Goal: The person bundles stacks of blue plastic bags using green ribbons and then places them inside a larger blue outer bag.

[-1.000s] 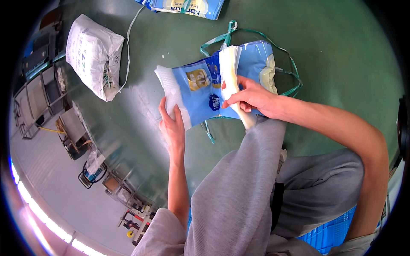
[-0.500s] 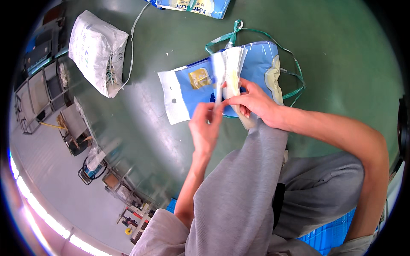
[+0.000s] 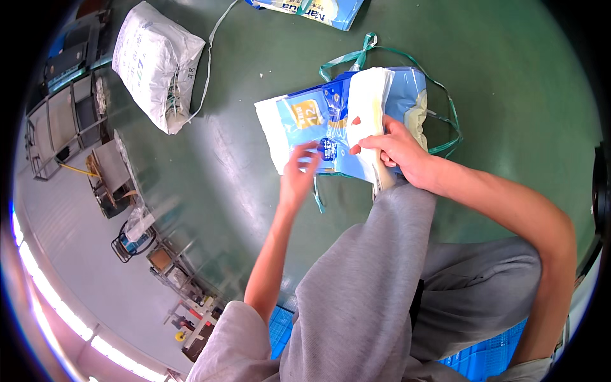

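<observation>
Glossy blue plastic, my two hands on a stack of bags.

Far up-left of my left hand (image 3: 299,175) lies a white woven sack (image 3: 154,63). That hand's fingertips rest spread on the blue bags (image 3: 331,121); my right hand (image 3: 394,149) pinches their white folded edge. The slick stack could slide apart if that pinch loosens, snagging the green strap (image 3: 439,102) beyond.

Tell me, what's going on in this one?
A person sits over a green floor, working on a stack of blue-and-white bags. The right hand grips the stack near a white folded piece; the left hand touches the top bag's front. A green strap lies loose around the stack. A white sack lies off to the left.
</observation>
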Tool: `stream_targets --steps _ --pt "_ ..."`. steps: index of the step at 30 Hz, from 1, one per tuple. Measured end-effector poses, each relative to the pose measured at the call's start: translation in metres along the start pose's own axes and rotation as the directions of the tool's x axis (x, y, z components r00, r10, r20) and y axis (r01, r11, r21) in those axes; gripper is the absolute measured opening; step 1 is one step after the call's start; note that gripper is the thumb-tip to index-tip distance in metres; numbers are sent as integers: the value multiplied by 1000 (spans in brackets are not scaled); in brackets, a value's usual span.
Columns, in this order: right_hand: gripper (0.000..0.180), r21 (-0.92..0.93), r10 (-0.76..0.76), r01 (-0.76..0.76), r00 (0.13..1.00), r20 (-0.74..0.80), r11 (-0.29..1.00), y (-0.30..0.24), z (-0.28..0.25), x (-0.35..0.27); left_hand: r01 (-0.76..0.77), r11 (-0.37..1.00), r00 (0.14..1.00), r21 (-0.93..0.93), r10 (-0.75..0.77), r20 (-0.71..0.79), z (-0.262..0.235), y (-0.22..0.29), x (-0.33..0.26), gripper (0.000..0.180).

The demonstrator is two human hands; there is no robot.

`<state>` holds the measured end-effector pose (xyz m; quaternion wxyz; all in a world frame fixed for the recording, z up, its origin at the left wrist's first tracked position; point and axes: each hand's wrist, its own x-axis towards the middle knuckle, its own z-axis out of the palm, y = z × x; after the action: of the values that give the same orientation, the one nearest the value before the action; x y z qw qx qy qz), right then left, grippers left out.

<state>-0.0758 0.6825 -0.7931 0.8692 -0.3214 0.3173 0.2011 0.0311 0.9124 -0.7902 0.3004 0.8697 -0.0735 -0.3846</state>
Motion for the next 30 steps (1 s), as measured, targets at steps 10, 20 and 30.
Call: stream_targets --steps 10,20,30 --pt "40 80 66 -79 987 144 994 -4 -7 5 246 968 902 46 -211 -376 -84 -160 80 51" --pt "34 87 72 -85 987 147 993 -5 -3 6 247 968 906 37 -217 -364 -79 -108 61 47" --pt "34 20 59 -62 988 140 998 -8 -1 5 143 858 885 494 113 -453 -64 -71 51 36"
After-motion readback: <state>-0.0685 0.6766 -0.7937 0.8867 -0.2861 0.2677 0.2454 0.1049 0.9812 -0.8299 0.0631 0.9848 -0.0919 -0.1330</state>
